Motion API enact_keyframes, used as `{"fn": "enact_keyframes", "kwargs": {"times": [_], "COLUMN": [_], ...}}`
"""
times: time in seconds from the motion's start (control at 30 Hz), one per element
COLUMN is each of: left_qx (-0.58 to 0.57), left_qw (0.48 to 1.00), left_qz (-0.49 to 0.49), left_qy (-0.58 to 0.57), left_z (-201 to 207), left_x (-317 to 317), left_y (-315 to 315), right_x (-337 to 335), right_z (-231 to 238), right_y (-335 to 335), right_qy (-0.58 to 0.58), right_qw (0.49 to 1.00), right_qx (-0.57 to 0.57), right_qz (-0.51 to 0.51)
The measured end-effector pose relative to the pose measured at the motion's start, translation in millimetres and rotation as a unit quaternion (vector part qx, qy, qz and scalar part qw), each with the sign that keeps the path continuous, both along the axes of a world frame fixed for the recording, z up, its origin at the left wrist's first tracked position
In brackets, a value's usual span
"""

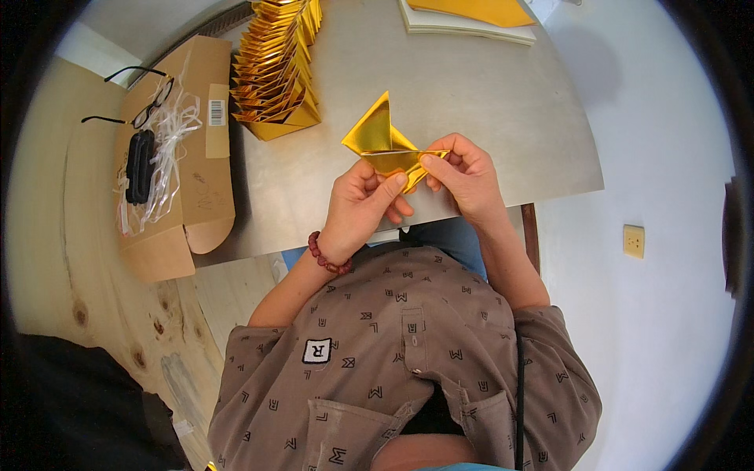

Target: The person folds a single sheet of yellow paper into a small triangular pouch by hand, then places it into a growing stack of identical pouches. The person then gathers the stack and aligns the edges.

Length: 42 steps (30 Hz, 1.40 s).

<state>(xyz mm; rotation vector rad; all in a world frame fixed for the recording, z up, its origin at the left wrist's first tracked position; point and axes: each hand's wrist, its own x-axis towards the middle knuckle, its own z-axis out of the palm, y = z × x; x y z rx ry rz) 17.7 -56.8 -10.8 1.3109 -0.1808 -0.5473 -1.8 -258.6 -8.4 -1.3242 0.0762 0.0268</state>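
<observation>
A sheet of shiny gold foil paper (375, 125), partly folded, is held up over the near edge of the metal table. Its upper left part stands out as a pointed flap with a crease down it. My left hand (363, 196), with a dark red bead bracelet on the wrist, pinches the lower edge between thumb and fingers. My right hand (463, 173) is closed on the right-hand corner, its thumb pressed on top. Fingers hide part of the lower folds.
A long row of nested folded gold paper pieces (279, 78) stands at the far left of the metal table (463, 86). Beside it a cardboard box (208, 169) carries eyeglasses (153, 106), a black case (140, 166) and clear plastic strips. White and gold sheets (471, 25) lie at the back right.
</observation>
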Motion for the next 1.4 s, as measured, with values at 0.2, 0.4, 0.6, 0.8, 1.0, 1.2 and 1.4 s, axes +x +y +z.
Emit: {"fn": "enact_keyframes", "kwargs": {"times": [0.2, 0.4, 0.6, 0.8, 1.0, 1.2, 1.4], "left_qx": [0.011, 0.040, 0.050, 0.026, 0.015, 0.024, 0.034], "left_qw": [0.999, 0.998, 0.998, 0.999, 1.000, 0.999, 0.999], "left_qz": [-0.004, 0.000, 0.003, 0.028, 0.001, -0.011, 0.006], "left_qy": [0.033, 0.039, 0.046, 0.009, 0.009, 0.041, 0.029], "left_z": [8, 16, 16, 7, 6, 10, 11], "left_x": [1, 4, 4, 2, 5, 7, 3], "left_y": [1, 1, 3, 1, 6, 11, 6], "right_x": [-2, -3, -3, -2, -1, -3, -2], "right_z": [4, 3, 1, -2, 0, 2, -6], "right_y": [0, 0, 0, -3, -9, -13, -13], "right_qy": [0.002, 0.008, -0.005, -0.011, -0.001, -0.005, -0.012], "right_qw": [1.000, 1.000, 1.000, 0.999, 0.999, 0.998, 0.999], "right_qx": [-0.004, -0.006, 0.022, 0.040, 0.043, 0.022, 0.024], "right_qz": [0.008, -0.004, -0.007, 0.001, 0.027, 0.053, 0.047]}}
